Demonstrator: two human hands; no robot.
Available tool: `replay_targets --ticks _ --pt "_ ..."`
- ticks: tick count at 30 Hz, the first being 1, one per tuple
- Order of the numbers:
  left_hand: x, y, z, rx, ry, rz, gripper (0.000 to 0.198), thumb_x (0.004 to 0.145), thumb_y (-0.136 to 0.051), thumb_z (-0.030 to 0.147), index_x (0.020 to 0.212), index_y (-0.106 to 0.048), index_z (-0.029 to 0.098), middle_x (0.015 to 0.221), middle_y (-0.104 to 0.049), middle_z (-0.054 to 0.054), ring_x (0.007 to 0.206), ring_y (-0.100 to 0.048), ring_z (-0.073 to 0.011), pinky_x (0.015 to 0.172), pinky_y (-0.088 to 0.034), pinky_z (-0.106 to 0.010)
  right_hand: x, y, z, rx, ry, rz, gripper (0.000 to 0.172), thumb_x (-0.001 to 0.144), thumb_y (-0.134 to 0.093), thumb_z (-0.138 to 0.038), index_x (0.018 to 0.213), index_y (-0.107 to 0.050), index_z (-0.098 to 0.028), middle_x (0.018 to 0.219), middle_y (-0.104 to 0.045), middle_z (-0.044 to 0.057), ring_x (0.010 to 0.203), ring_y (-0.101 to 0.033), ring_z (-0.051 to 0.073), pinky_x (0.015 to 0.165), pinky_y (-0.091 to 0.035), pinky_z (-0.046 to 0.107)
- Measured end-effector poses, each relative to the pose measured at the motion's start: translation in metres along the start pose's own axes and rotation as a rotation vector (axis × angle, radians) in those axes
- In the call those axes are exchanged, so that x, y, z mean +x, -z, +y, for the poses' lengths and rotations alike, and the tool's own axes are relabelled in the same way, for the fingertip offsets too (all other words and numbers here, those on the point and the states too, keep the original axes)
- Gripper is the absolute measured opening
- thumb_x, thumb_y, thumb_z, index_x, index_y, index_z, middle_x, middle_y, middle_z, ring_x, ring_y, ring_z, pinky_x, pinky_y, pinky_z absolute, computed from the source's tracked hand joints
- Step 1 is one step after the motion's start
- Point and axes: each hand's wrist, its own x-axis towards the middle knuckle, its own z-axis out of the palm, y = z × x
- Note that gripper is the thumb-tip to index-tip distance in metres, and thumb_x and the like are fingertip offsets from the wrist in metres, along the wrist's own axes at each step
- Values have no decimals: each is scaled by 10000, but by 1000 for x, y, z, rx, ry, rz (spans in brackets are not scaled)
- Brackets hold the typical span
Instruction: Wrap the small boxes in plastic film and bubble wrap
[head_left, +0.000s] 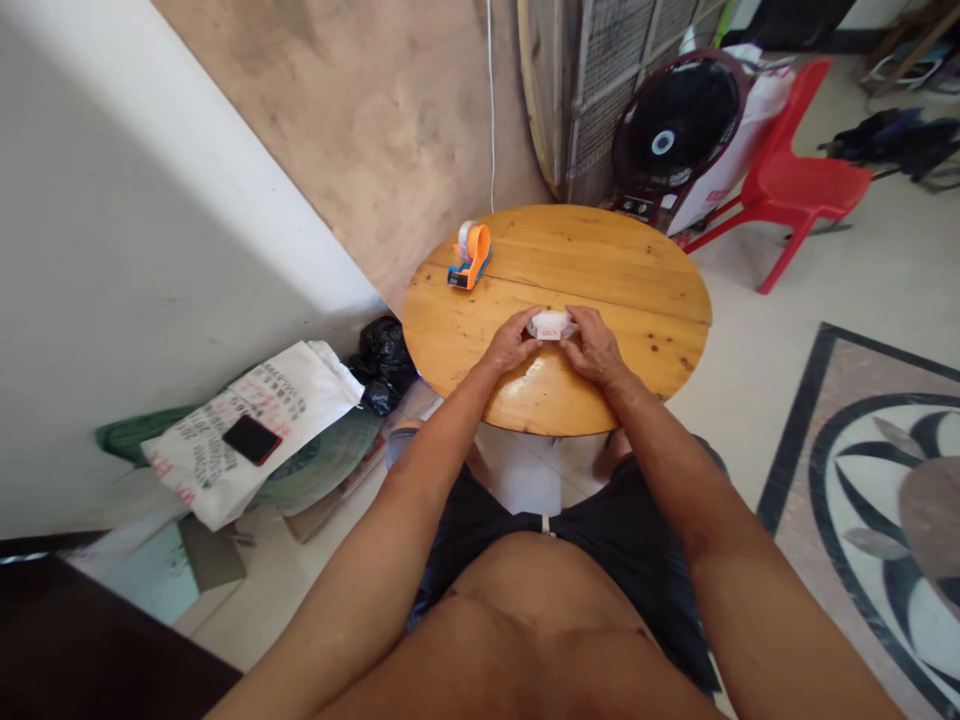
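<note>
A small white package in clear plastic wrap (550, 325), with faint reddish print on its near face, is at the middle of the round wooden table (600, 250). My left hand (513, 341) grips its left side, fingers curled along the edge. On the opposite side, my right hand (593, 345) has its fingers and thumb round the right end. Whether the package rests on the wood or is lifted slightly, I cannot tell. Farther back on the left stands an orange and blue tape dispenser (472, 258) with a roll of clear tape, touched by neither hand.
A wall with a brown board (360, 120) borders the table's left and back. Behind it to the right are a dark round fan (675, 125) and a red plastic chair (806, 185). At left, a phone (253, 440) lies on a white sack (315, 385) beside black bags (384, 360).
</note>
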Motion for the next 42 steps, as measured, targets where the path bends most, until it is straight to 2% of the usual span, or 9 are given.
replay_targets --ticks 3,6,10,14,20,27,35,42 --pt "0 -1 -1 -10 27 11 620 820 -692 322 1396 -513 176 1394 -576 -149 1272 -558 -283 1091 -449 -448 0 1 -5 -66 32 -7 648 842 -591 -335 1444 -436 -151 1364 -527 206 1267 -506 357 1073 -461 530" --pt "0 -2 -1 -32 14 11 614 822 -700 337 1386 -523 171 1375 -592 -150 1258 -569 -284 1094 -449 -453 1 0 -12 -170 28 -8 525 897 -519 -283 1405 -485 -156 1365 -527 205 1264 -503 353 1070 -459 533" --pt "-1 -1 3 -36 15 12 607 823 -707 335 1377 -529 164 1368 -597 -155 1227 -587 -274 1080 -459 -443 2 -2 -19 -250 57 -7 341 948 -465 -290 1222 -621 -161 1368 -539 198 1248 -517 347 1058 -465 534" --pt "-2 0 7 -17 23 -3 611 828 -714 354 1376 -527 159 1349 -608 -151 1204 -597 -260 1064 -469 -423 3 -3 -19 -261 106 -31 255 965 -464 -313 1074 -671 -211 1366 -563 146 1269 -512 332 1078 -448 544" --pt "-1 0 9 -8 14 -14 626 830 -719 402 1380 -530 170 1359 -604 -154 1219 -587 -268 1068 -460 -427 3 -5 -18 -230 132 -62 257 981 -451 -315 954 -685 -214 1354 -583 132 1271 -511 331 1069 -441 558" --pt "0 1 9 16 -8 -14 591 841 -690 381 1374 -535 178 1365 -603 -143 1233 -580 -266 1088 -443 -436 5 -2 -21 -204 141 -78 240 968 -467 -315 963 -695 -240 1292 -617 112 1261 -514 319 1044 -454 574" --pt "-2 1 9 32 -25 -16 582 857 -656 396 1376 -521 168 1353 -595 -155 1239 -570 -272 1088 -436 -447 5 -3 -21 -186 159 -65 242 971 -460 -307 927 -686 -234 1262 -612 126 1234 -516 308 1026 -455 566" --pt "-2 2 9 62 -60 -9 557 846 -653 386 1344 -535 164 1339 -597 -139 1236 -557 -258 1091 -430 -411 5 -4 -24 -163 155 7 244 975 -440 -314 884 -648 -226 1177 -625 133 1121 -543 283 996 -463 506"
